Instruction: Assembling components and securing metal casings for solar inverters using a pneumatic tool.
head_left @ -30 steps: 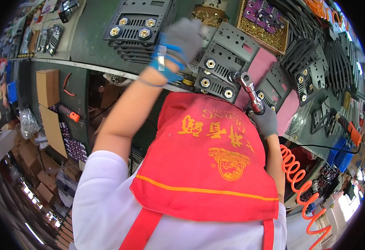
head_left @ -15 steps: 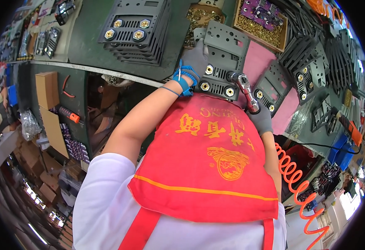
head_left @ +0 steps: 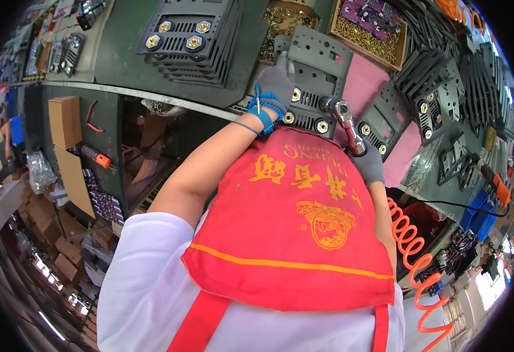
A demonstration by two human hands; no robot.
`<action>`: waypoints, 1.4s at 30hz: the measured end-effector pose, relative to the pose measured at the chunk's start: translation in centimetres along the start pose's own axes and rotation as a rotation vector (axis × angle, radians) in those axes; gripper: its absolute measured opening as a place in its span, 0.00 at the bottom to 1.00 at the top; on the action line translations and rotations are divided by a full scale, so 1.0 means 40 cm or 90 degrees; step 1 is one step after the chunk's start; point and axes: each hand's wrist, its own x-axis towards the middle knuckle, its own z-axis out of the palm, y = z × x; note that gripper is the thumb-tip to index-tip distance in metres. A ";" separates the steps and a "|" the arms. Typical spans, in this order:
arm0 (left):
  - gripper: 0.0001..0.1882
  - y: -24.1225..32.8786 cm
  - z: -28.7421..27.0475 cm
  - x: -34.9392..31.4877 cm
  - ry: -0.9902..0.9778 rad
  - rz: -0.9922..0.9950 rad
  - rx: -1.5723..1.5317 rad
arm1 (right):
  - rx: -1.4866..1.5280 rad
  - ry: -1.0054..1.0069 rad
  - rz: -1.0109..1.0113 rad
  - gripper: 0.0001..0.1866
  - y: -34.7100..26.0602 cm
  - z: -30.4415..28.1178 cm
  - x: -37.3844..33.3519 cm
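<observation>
A dark grey metal panel (head_left: 315, 73) with slots, holes and brass nuts lies against the front of my red apron (head_left: 292, 217). My left hand (head_left: 278, 83), in a grey glove with a blue strap at the wrist, grips the panel's left edge; its fingertips are partly hidden. In my gloved right hand (head_left: 368, 163) is the black-ended handle of a chrome ratchet wrench (head_left: 347, 120). The wrench's socket sits over the panel's upper right fitting, hiding it. Three brass nuts show on the other fittings.
To the left stands a stack of similar panels (head_left: 192, 41). Another panel (head_left: 380, 120) lies on pink sheeting (head_left: 362, 79) at right, beside more piled panels (head_left: 439, 70). Behind are boxes of brass parts (head_left: 359, 35). An orange coiled hose (head_left: 406, 237) hangs at right.
Little differs. The wrench remains on the same fitting, its handle at nearly the same angle, and my left hand has shifted slightly along with the view.
</observation>
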 end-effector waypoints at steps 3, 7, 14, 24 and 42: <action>0.20 0.010 -0.019 0.009 0.000 0.024 -0.012 | -0.065 0.019 -0.024 0.18 0.000 -0.013 -0.002; 0.22 -0.008 -0.033 0.035 -0.073 0.018 -0.017 | -0.071 -0.005 -0.080 0.19 -0.064 -0.078 -0.025; 0.23 -0.009 -0.005 0.052 -0.056 0.008 -0.084 | -0.074 -0.072 -0.162 0.19 -0.159 -0.046 0.037; 0.23 -0.017 -0.001 0.044 -0.074 0.021 -0.085 | -0.085 -0.130 -0.082 0.19 -0.175 -0.046 0.051; 0.22 0.023 -0.010 -0.002 -0.019 -0.028 -0.053 | -0.067 -0.080 -0.117 0.20 -0.122 -0.002 0.032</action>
